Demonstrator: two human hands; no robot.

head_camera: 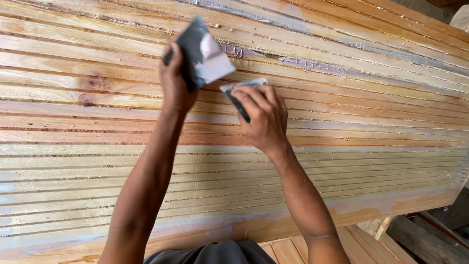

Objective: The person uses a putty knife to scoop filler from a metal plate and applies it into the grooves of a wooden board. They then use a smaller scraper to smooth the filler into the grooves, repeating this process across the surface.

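Note:
A wide grooved wooden panel (342,122) with long parallel ribs fills the view, streaked with grey filler along several grooves. My left hand (175,83) grips a dark flat scraper (195,49) carrying a lump of pale grey putty (214,61), held just above the panel. My right hand (261,117) presses a smaller dark scraper (239,95), smeared with grey putty, onto a rib of the panel just right of the left hand. Both forearms reach up from the bottom of the view.
The panel's lower edge (391,210) runs across the bottom right. Below it lie more wooden boards and planks (391,239). A dark cloth of my clothing (215,252) shows at the bottom centre.

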